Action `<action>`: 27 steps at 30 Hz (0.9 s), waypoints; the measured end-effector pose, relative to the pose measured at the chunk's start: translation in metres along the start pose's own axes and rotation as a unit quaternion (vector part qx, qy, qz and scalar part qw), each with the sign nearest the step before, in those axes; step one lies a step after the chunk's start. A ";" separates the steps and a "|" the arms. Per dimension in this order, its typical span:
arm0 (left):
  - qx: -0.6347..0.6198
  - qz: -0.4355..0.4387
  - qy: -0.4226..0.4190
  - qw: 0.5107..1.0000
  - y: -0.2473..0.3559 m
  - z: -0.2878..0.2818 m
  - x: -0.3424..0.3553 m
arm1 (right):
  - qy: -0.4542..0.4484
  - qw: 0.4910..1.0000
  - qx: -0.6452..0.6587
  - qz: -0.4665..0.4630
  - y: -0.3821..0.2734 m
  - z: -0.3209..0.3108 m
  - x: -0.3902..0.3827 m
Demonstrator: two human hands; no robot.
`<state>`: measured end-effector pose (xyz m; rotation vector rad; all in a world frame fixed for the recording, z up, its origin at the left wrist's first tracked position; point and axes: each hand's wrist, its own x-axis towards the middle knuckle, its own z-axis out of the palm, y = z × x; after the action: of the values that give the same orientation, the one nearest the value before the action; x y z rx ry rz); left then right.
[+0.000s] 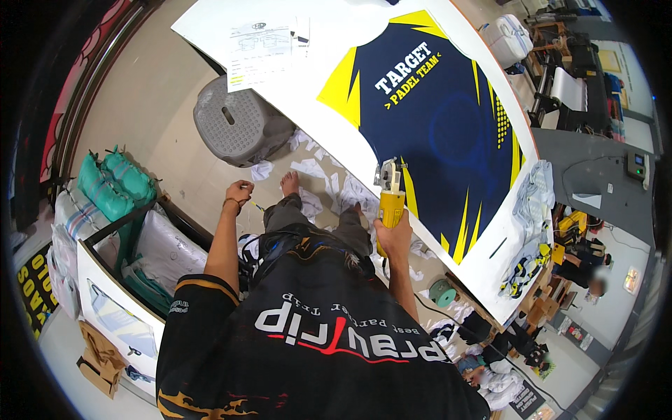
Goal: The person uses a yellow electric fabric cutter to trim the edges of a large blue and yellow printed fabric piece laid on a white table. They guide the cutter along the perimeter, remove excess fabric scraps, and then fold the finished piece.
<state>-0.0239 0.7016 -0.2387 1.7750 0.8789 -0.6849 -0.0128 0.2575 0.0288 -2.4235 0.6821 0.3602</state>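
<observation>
Right hand has its fingers clamped around the yellow handle of an electric fabric cutter, its metal head just above them, at the edge of the printed fabric on the white counter. The tool looks hard, compact and fairly weighty; the handle is the sensible grip, well clear of the blade. The fabric, navy with yellow flashes, lies flat, thin and limp, likely to shift if tugged. Left hand hangs well off to the side, fingers curled together on a thin yellow strip. Below, white offcuts litter the floor beside a grey plastic stool.
</observation>
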 end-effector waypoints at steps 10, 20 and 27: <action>-0.008 -0.013 -0.012 1.000 -0.001 0.017 -0.008 | -0.014 0.998 -0.054 -0.005 -0.009 -0.011 0.012; -0.018 0.003 0.012 1.000 -0.010 0.023 -0.016 | -0.037 0.995 -0.095 -0.016 -0.005 -0.019 0.032; -0.019 -0.017 0.032 0.999 -0.028 0.032 -0.025 | -0.061 0.992 -0.096 -0.056 -0.002 -0.027 0.048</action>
<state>-0.0628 0.6722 -0.2444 1.7606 0.9612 -0.6320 0.0306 0.2240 0.0318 -2.5818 0.4743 0.5459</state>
